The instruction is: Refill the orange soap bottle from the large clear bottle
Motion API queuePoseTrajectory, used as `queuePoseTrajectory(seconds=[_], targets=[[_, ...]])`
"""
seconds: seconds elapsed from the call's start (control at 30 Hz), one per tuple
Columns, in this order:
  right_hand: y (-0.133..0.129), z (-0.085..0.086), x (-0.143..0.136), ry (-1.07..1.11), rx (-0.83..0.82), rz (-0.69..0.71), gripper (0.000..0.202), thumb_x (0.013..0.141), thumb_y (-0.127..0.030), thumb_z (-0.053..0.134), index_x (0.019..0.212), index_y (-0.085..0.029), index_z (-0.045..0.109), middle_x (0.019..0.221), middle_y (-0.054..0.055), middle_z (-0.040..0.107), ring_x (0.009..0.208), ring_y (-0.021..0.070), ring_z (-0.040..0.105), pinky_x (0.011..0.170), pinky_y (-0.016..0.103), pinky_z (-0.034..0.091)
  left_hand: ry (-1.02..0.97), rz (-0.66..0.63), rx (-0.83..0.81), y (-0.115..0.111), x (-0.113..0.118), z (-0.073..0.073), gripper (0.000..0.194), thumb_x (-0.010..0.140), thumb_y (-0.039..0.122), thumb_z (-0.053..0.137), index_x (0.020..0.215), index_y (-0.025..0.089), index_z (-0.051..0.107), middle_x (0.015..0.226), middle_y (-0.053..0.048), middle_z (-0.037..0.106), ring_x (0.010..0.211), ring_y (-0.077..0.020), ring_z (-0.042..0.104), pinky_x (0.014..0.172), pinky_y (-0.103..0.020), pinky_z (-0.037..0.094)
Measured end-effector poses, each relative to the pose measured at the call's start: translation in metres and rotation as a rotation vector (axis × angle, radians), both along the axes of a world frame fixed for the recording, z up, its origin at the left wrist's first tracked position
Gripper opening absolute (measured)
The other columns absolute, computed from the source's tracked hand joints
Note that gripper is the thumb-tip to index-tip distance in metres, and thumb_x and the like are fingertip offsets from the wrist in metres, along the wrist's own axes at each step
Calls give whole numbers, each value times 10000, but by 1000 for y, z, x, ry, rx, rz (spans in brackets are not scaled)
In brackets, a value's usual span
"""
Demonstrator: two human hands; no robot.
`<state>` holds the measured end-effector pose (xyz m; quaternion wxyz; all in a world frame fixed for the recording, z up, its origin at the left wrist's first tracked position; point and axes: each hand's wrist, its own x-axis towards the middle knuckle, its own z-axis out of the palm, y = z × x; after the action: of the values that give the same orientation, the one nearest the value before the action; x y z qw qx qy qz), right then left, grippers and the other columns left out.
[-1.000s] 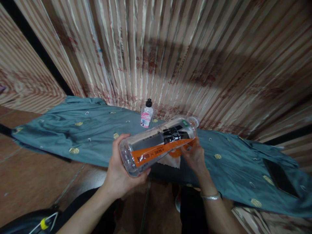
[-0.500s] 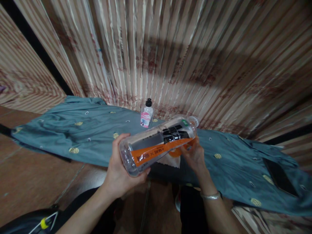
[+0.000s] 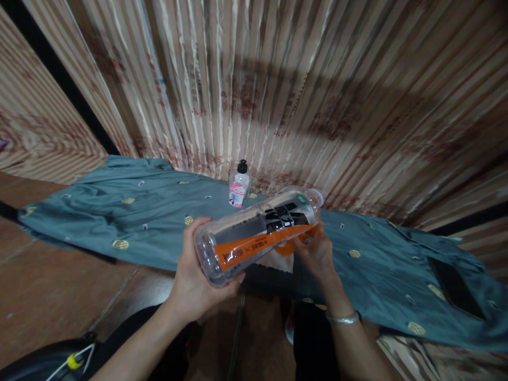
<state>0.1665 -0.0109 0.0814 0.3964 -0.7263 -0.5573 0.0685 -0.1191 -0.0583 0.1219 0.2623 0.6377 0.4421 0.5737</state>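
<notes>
A large clear plastic bottle [image 3: 244, 233] with an orange and black label lies tilted in the air, its neck up and to the right. My left hand [image 3: 194, 280] is wrapped round its base end. My right hand [image 3: 315, 251] is closed by the bottle's shoulder, its fingers on a rounded orange object [image 3: 286, 247] partly hidden under the bottle. The orange object's kind is not clear. Below it shows part of a whitish cloth or paper [image 3: 280, 261]. Behind the large bottle, a small clear bottle [image 3: 238, 189] with a black cap and pink label stands upright.
A green patterned cloth [image 3: 159, 227] covers the long surface ahead. A dark phone [image 3: 456, 288] lies on it at the right. Striped curtains [image 3: 254, 95] hang close behind. Dark poles [image 3: 59, 74] stand at the left; a black rounded object [image 3: 35, 360] is at the lower left.
</notes>
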Motion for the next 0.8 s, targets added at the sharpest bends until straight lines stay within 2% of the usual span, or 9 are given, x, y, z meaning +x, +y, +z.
queuePoseTrajectory(seconds=[0.3,0.57,0.7,0.8], targets=[[1,-3,3,-2,3,21,672,781,-560,734,1301,-163,584,1047,181,795,945,392,789,861,538,627,16,1,-21,1,0,9,862,633,315,845,1380,312,413,1028,-3,696,823,-275,760,714,-432,675],[0,-1,1,-19,25,21,687,801,-560,720,1331,-144,586,1054,180,805,962,381,795,867,528,623,1,3,-28,0,0,5,874,651,319,834,1417,349,414,1047,0,689,846,-280,748,736,-444,675],[0,-1,1,-14,-3,13,690,796,-536,740,1340,-145,578,1038,178,802,936,388,793,864,539,621,17,23,-28,1,-1,9,883,610,328,855,1382,322,424,1078,-15,684,874,-289,750,768,-462,672],[0,-2,1,-14,13,18,691,805,-550,735,1349,-154,577,1056,178,798,959,387,790,876,522,625,11,10,-41,1,-1,10,883,635,339,862,1397,303,418,1085,-22,686,885,-279,752,781,-450,667]])
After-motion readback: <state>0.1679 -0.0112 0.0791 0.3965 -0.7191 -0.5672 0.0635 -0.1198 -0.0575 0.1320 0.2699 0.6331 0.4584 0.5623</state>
